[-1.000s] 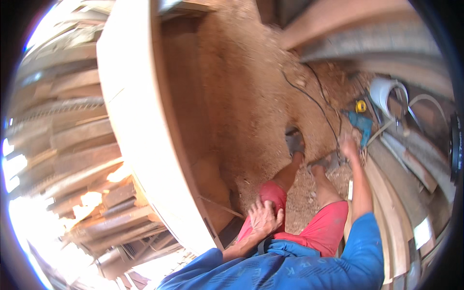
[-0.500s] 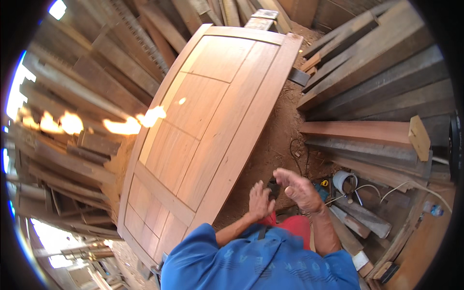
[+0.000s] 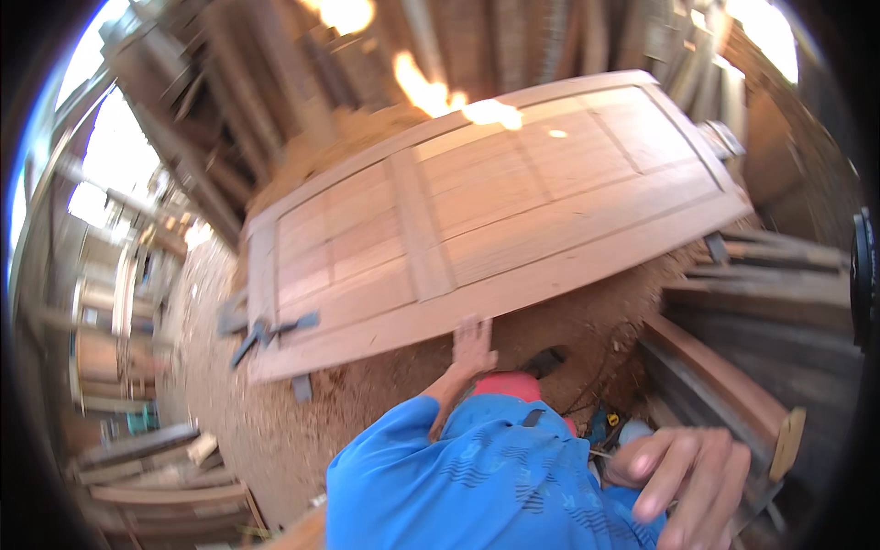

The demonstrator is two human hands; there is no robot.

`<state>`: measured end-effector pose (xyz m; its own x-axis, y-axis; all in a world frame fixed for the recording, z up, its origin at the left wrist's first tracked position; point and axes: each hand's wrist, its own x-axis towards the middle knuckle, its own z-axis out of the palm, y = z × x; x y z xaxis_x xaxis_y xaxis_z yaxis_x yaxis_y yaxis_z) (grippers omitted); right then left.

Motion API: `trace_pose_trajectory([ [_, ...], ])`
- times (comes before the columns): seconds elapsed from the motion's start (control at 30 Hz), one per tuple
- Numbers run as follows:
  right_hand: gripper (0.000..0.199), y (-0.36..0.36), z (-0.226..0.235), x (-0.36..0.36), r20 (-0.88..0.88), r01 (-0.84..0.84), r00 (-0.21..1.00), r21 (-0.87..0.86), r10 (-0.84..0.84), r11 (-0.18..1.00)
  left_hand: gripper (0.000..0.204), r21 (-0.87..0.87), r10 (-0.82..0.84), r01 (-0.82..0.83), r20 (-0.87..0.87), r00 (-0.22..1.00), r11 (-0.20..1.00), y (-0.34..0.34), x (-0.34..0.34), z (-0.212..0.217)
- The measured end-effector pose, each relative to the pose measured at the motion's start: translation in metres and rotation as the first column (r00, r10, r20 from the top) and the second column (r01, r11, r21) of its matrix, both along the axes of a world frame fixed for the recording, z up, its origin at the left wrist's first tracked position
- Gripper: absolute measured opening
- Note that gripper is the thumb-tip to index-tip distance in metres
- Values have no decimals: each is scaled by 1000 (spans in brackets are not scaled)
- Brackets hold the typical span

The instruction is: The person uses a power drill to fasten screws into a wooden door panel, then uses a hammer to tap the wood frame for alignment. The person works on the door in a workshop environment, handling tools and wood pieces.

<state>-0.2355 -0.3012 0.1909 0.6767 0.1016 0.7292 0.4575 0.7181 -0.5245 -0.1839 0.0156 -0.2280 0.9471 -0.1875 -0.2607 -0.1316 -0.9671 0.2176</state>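
Note:
A large wooden panelled door [image 3: 367,312] lies flat in front of me, its frame running around several inset panels. At the near long edge of the door is my left hand [image 3: 474,346], fingers stretched out and nothing in them; the fingertips seem to touch the edge. Raised close to the camera at the lower right, my right hand [image 3: 687,477] has its fingers bent but apart, with no object visible in it. A dark metal tool with crossing arms, perhaps a clamp [image 3: 266,335], sits at the door's left end.
Planks [image 3: 302,82] lean along the back, blurred. Timber beams [image 3: 724,367] are stacked at the right, beside a blue-and-yellow item [image 3: 605,422] on the ground. More boards [image 3: 165,495] lie at the lower left. The dirt floor [image 3: 229,403] carries shavings.
My view has turned left, so the door now lies across it. The hands have parted: the left is at the door's near edge, the right has come up toward the camera.

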Motion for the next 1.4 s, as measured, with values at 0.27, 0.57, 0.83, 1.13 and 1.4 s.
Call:
trace_pose_trajectory([
  [0.27, 27, 71, -188, -8, -827, -96, 514, -320, -228, 943, 97, -62, -14, 3, -176, 984, 998, -2, 5, 9],
  [0.57, 30, 155, -215, -19, -47, -25, 941, -997, -336, 67, 60, -509, 66, -85, -55, 996, 856, 39, -8, -9],
  [0.83, 31, 210, -261, 1, -29, -113, 933, -970, -358, -216, 42, -637, 723, -437, 289, 628, 635, 213, -65, 36],
  [1.13, 39, 421, -268, 25, -201, -236, 970, -913, -137, -332, 58, 173, 488, -520, 197, 850, 836, 549, -41, 27],
  [1.4, 43, 557, -271, 43, -193, -190, 981, -936, -20, -296, 42, 146, 382, -392, 93, 919, 908, 592, -25, 15],
])
